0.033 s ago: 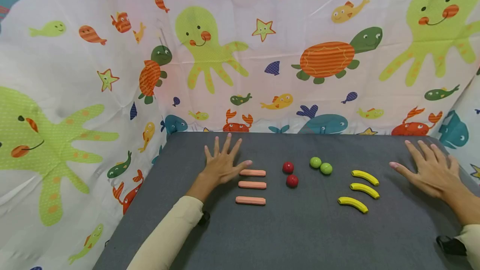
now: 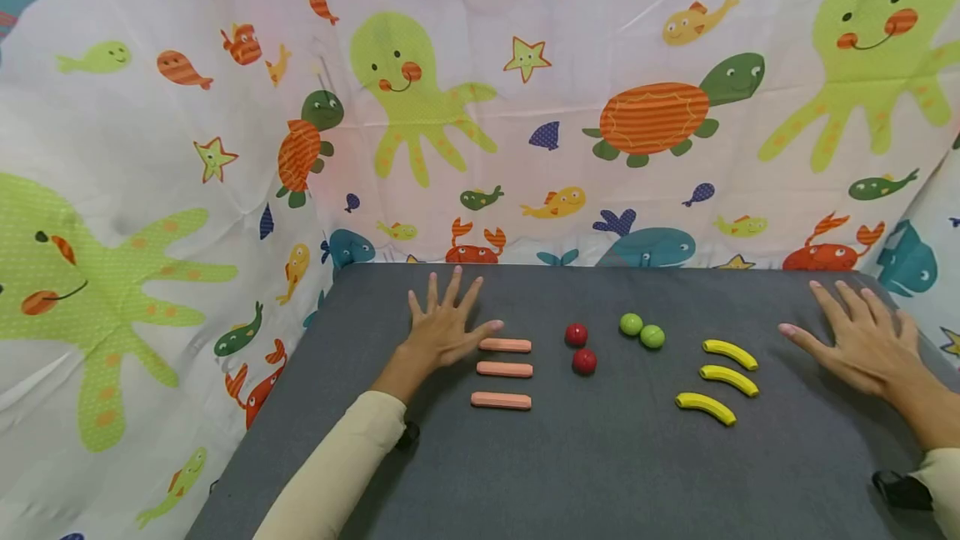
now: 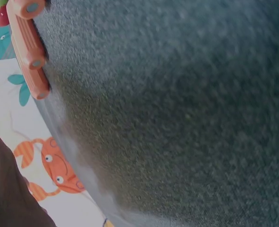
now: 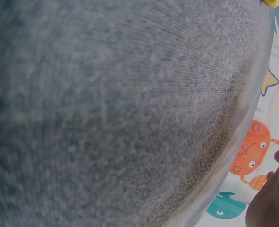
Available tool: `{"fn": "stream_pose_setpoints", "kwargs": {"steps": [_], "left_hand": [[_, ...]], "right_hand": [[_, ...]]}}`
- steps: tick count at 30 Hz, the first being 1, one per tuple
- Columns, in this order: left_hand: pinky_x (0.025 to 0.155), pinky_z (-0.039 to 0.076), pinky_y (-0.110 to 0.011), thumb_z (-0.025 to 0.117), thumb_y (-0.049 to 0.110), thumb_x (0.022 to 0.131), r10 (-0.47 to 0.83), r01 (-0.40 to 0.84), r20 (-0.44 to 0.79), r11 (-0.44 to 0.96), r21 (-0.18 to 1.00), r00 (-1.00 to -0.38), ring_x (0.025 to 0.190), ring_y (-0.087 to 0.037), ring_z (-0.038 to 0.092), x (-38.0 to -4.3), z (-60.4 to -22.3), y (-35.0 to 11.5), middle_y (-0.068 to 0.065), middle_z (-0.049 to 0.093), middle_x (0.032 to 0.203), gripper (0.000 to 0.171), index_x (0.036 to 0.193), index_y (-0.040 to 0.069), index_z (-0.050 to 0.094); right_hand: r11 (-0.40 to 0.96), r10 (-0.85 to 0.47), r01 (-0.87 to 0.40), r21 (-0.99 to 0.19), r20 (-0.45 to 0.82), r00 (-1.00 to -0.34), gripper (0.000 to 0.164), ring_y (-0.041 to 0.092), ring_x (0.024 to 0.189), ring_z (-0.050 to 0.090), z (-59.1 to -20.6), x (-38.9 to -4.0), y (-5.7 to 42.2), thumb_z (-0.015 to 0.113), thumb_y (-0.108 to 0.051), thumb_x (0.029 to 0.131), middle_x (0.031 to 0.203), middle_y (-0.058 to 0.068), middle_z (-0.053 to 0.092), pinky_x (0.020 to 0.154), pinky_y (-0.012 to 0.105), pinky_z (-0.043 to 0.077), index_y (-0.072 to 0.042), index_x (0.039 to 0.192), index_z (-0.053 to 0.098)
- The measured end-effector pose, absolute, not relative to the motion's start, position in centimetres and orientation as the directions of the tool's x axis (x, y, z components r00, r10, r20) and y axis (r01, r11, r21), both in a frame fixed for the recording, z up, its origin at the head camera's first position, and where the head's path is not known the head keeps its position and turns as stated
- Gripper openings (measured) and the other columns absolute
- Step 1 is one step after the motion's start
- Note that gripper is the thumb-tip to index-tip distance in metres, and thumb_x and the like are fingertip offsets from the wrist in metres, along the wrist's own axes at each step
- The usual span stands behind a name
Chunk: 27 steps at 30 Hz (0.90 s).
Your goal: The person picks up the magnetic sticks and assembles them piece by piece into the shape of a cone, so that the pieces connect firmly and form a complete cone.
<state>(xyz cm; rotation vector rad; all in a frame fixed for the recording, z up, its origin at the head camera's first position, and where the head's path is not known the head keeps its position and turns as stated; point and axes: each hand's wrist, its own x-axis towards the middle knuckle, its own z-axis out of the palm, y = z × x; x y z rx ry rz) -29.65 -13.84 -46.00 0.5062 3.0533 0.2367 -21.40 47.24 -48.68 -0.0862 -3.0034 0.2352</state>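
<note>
My left hand (image 2: pixel 441 333) is spread flat over the left of the table, its thumb tip at the end of the farthest pink stick (image 2: pixel 506 345). Below that lie a second pink stick (image 2: pixel 505 369) and a third pink stick (image 2: pixel 501 400), all roughly parallel. On the right side my right hand (image 2: pixel 870 340) has its fingers fanned out and holds nothing. Nearest to it are three curved yellow toy bananas, the far banana (image 2: pixel 731 354), the middle banana (image 2: pixel 729 380) and the near banana (image 2: pixel 706 408). Part of the left hand (image 3: pixel 9 189) edges into the left wrist view.
Between the hands sit two red balls, one (image 2: pixel 577 335) behind the other (image 2: pixel 584 362), and two green balls (image 2: pixel 631 324) side by side. The dark grey table (image 2: pixel 600 473) meets a sea-animal curtain (image 2: pixel 465 107) at its back and left.
</note>
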Motion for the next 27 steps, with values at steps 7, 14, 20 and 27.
{"fn": "stream_pose_setpoints", "kwargs": {"steps": [7,14,20,27], "left_hand": [[0.121,0.006,-0.078,0.035,0.083,0.098,0.374,0.377,0.054,0.909,0.177,-0.926,0.163,-0.046,0.004,-29.5,-45.7,-13.7,-0.008,0.004,0.180,0.093,0.172,0.032,0.012],[0.116,0.037,-0.063,0.055,0.061,0.105,0.454,0.523,0.266,0.787,0.327,-0.850,0.145,-0.036,0.043,-27.5,-44.4,-11.2,-0.011,0.045,0.160,0.072,0.164,0.021,0.040],[0.096,0.056,-0.040,0.069,0.037,0.105,0.510,0.580,0.289,0.623,0.526,-0.810,0.120,-0.023,0.063,-25.3,-42.9,-8.0,-0.005,0.063,0.134,0.046,0.145,0.015,0.064],[0.090,0.058,-0.026,0.075,0.025,0.101,0.594,0.572,0.217,0.510,0.642,-0.774,0.112,-0.024,0.070,-23.8,-43.0,-5.0,-0.008,0.068,0.122,0.039,0.137,0.009,0.070]], "right_hand": [[0.981,0.066,0.035,-0.191,0.159,-0.985,0.109,0.070,0.141,0.017,-48.2,-20.9,46.8,0.055,-0.069,0.099,0.163,0.042,0.015,0.107,0.085,0.008,-0.002,0.168,0.004],[0.964,0.023,-0.030,-0.265,0.194,-0.981,0.103,0.070,0.128,0.027,-46.5,-19.8,44.4,0.069,-0.057,0.096,0.152,0.044,0.028,0.095,0.084,0.021,0.001,0.165,0.019],[0.935,-0.058,-0.124,-0.332,0.202,-0.978,0.090,0.065,0.125,0.033,-45.3,-18.4,41.5,0.076,-0.046,0.095,0.144,0.044,0.040,0.088,0.080,0.028,0.004,0.158,0.036],[0.911,-0.132,-0.220,-0.350,0.259,-0.957,0.061,0.044,0.105,0.059,-44.8,-16.5,37.7,0.086,-0.029,0.089,0.122,0.030,0.064,0.082,0.065,0.043,0.003,0.136,0.063]]}}
